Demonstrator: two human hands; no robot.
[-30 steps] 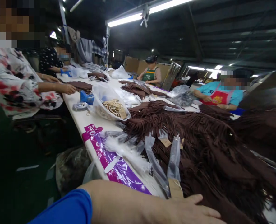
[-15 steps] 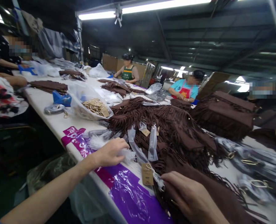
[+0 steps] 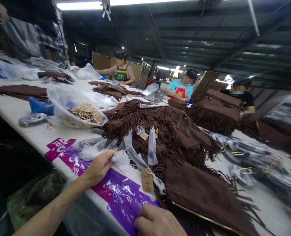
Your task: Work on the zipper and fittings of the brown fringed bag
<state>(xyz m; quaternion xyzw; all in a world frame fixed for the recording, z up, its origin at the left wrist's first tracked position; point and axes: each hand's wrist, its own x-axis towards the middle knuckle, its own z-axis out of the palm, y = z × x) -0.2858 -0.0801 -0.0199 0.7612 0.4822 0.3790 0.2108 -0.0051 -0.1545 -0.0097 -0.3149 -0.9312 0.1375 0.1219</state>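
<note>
My left hand [image 3: 98, 168] is closed, with thumb and fingertips pinching the edge of a bunch of thin white plastic tag fasteners [image 3: 122, 158]. Low in the view, my right hand [image 3: 159, 221] is curled over the purple plastic sheet [image 3: 126, 195]; its fingertips are partly hidden, and I cannot make out anything in them. To its right lies a dark brown fringed bag [image 3: 199, 190] with a gold zip along its near edge. A brown card tag [image 3: 147, 180] rests at the bag's left, beside a strap end in clear plastic wrap [image 3: 158, 182].
More brown fringed bags [image 3: 145, 119] are heaped behind. A clear plastic bag [image 3: 59, 105] holds corded card tags. Blue tape dispenser [image 3: 39, 106] and a wrapped strap [image 3: 32, 119] lie left; wrapped straps with gold clips [image 3: 243, 154] lie right. Several co-workers are around the table.
My right hand has moved left and down, away from the wrapped strap end and bag, uncovering the gold zip. My left hand has shifted to the fasteners' near edge. The view has swung right.
</note>
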